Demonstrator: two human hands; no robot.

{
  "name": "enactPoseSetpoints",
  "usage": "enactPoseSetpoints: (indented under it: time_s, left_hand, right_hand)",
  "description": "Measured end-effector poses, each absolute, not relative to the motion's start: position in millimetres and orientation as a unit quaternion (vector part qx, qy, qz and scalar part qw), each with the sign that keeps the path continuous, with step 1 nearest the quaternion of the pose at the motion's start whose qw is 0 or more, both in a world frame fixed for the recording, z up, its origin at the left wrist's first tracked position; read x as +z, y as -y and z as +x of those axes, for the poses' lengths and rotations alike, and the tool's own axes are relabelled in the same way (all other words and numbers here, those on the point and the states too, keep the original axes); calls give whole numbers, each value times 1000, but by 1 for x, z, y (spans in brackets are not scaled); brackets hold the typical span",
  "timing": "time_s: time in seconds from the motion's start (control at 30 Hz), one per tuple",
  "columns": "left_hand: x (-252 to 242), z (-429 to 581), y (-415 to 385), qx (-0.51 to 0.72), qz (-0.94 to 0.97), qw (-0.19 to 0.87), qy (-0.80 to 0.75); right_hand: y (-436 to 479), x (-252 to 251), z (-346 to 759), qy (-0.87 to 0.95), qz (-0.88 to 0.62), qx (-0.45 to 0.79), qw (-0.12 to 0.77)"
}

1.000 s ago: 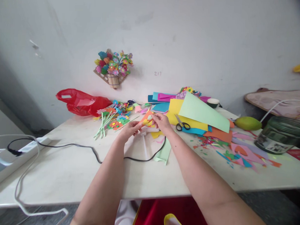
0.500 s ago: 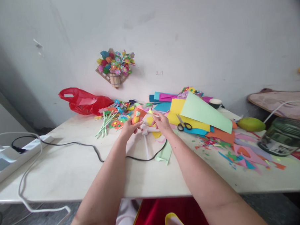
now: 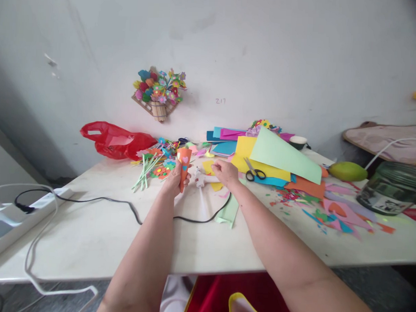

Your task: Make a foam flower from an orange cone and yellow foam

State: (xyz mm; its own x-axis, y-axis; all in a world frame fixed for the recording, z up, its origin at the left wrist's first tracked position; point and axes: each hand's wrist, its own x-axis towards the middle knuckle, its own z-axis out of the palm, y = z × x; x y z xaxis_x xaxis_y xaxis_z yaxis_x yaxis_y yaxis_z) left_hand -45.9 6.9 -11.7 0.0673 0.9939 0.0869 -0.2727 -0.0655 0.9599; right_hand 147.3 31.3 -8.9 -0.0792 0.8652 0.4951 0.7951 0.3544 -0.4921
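My left hand [image 3: 173, 178] is closed around an orange paper cone [image 3: 183, 166] with small coloured hearts stuck on it, held upright with its point down above the white table [image 3: 97, 234]. My right hand [image 3: 225, 171] hovers just right of it, fingers curled in a pinch over a yellow paper scrap [image 3: 209, 167]; what the fingertips hold is too small to make out. A white glue gun [image 3: 199, 178] lies on the table between the hands, its black cord [image 3: 123, 205] running left.
Green sticks and foam flowers [image 3: 152, 165] lie behind my left hand, a red plastic bag [image 3: 115, 140] further left. Coloured paper sheets [image 3: 280, 157], scissors [image 3: 253, 171], paper scraps [image 3: 333, 212], a green mango [image 3: 347, 171] and a glass jar [image 3: 393, 187] fill the right side. A power strip [image 3: 22, 210] sits far left.
My left hand has turned the orange cone from lying tilted between both hands to upright, point down. My right hand let go of it and drew slightly right.
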Motion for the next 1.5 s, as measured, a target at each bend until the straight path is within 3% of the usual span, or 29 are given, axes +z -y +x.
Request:
enactPoseSetpoints:
  time_s: [0.27, 0.43, 0.6, 0.8, 1.1, 1.5]
  left_hand:
    - [-13, -46, -11, 546, 421, 603, -401]
    - [-13, -47, -11, 526, 393, 635, -407]
    - [-12, -45, -11, 513, 401, 638, -411]
    - [-15, -40, -10, 506, 468, 576, -439]
    - [-14, -37, -5, 472, 521, 525, -480]
    - [-13, -35, -3, 446, 566, 478, -503]
  right_hand:
    - [-28, 4, 161, 828, -515, 46, 220]
    - [-26, 1, 156, 857, -483, -7, 177]
    - [-26, -5, 143, 838, -478, -40, 260]
    - [-23, -5, 128, 782, -509, 102, 346]
    - [-23, -4, 127, 746, -488, 235, 387]
    - [-24, -6, 125, 748, -494, 223, 383]
